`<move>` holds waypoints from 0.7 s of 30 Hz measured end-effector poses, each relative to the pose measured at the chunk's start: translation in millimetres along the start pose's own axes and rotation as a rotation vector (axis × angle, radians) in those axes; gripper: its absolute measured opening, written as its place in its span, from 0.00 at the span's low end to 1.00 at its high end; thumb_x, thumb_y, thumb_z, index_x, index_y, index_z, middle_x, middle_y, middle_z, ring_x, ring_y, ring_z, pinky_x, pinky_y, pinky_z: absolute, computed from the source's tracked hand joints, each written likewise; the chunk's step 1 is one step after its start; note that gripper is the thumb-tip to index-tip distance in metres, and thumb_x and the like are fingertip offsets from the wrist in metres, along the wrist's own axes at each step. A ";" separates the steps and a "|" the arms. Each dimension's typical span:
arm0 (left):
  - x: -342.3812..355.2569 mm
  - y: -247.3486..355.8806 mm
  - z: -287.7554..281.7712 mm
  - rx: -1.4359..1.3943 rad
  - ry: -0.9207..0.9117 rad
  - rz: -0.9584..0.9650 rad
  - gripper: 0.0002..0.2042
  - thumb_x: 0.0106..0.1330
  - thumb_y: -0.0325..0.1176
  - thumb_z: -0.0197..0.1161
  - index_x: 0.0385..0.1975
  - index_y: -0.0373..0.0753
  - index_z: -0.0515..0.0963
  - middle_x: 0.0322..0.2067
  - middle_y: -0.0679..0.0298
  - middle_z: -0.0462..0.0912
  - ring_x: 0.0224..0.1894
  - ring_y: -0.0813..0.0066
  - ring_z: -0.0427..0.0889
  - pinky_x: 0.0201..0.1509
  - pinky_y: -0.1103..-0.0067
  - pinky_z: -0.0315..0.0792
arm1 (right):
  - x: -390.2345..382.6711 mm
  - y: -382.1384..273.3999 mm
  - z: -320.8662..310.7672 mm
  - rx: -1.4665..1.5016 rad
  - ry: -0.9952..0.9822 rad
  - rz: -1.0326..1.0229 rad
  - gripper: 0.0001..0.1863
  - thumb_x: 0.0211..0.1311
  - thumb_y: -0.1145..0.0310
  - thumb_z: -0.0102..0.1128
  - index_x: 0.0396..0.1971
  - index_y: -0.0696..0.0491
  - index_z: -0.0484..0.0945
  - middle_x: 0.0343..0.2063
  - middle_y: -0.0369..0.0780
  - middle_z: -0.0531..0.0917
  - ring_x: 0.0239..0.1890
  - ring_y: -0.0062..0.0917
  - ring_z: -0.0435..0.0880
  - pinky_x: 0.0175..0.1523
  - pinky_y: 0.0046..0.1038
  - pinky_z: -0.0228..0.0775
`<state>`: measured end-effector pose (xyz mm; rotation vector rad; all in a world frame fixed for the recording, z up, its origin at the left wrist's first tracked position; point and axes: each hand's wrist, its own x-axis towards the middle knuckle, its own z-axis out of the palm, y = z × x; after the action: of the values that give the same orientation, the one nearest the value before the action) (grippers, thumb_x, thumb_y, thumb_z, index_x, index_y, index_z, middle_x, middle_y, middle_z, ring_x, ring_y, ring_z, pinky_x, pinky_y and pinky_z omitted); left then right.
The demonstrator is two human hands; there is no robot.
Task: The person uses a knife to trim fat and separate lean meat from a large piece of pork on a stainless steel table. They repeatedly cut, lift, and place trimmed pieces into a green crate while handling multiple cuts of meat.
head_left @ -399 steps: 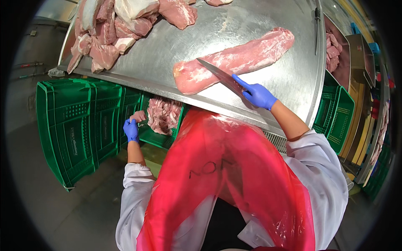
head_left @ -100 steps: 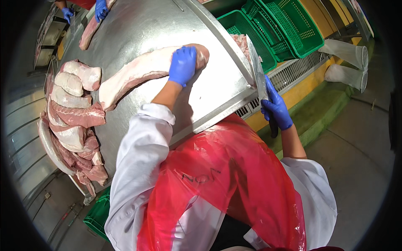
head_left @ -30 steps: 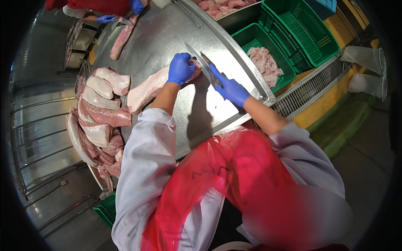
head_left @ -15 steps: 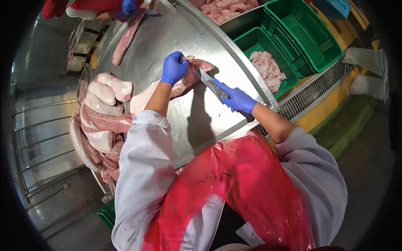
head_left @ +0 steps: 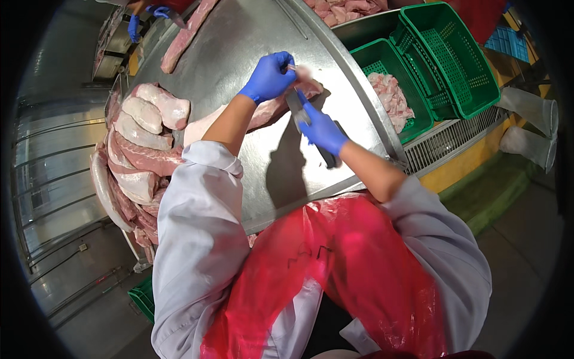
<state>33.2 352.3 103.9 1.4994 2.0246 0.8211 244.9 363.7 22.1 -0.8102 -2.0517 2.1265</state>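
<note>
A long pale-pink piece of meat [head_left: 276, 109] lies on the metal table [head_left: 251, 185]. My left hand [head_left: 269, 79], in a blue glove, is closed at its far end, pinching a small flap of meat [head_left: 304, 74] that is blurred by motion. In my right hand [head_left: 324, 130], also gloved in blue, is a knife [head_left: 294, 106], the index finger stretched along its blade. The blade points away from me, with its tip close to the meat just below my left hand. Part of the meat is hidden behind my left wrist.
Several large meat pieces [head_left: 144, 173] are heaped at the table's left edge. Another strip [head_left: 186, 39] lies at the far left, near a co-worker's blue-gloved hand [head_left: 158, 11]. Past the raised right rim stand green baskets [head_left: 451, 63], one holding trimmings [head_left: 388, 99].
My left hand has moved to the right, lifting a flap from the meat. The knife has swung more upright beside it. The co-worker's hands have moved, and the whole view has shifted slightly.
</note>
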 end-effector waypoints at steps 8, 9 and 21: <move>1.6 4.0 -6.0 -0.054 0.106 -0.173 0.08 0.65 0.33 0.62 0.34 0.33 0.79 0.26 0.61 0.81 0.30 0.79 0.78 0.37 0.76 0.75 | -15.4 23.4 28.2 -0.182 0.020 -0.157 0.44 0.70 0.70 0.48 0.81 0.45 0.38 0.49 0.54 0.83 0.30 0.39 0.88 0.34 0.35 0.81; -1.7 9.9 -3.7 -0.150 0.136 -0.171 0.10 0.64 0.35 0.64 0.33 0.33 0.79 0.25 0.62 0.80 0.29 0.79 0.77 0.37 0.76 0.75 | -19.7 21.3 31.5 -0.184 0.027 -0.172 0.43 0.70 0.70 0.48 0.81 0.45 0.38 0.50 0.55 0.83 0.31 0.40 0.88 0.35 0.36 0.81; -34.5 -63.4 -71.2 -0.210 0.465 -0.097 0.07 0.70 0.31 0.63 0.36 0.33 0.80 0.29 0.62 0.84 0.29 0.74 0.82 0.38 0.77 0.77 | 0.1 10.9 81.0 0.168 0.141 0.099 0.46 0.71 0.76 0.52 0.81 0.37 0.37 0.34 0.43 0.83 0.27 0.24 0.83 0.30 0.29 0.81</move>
<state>-48.6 292.8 109.7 1.1595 2.2218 1.3947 214.3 289.1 8.9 -1.0236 -1.7725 2.1858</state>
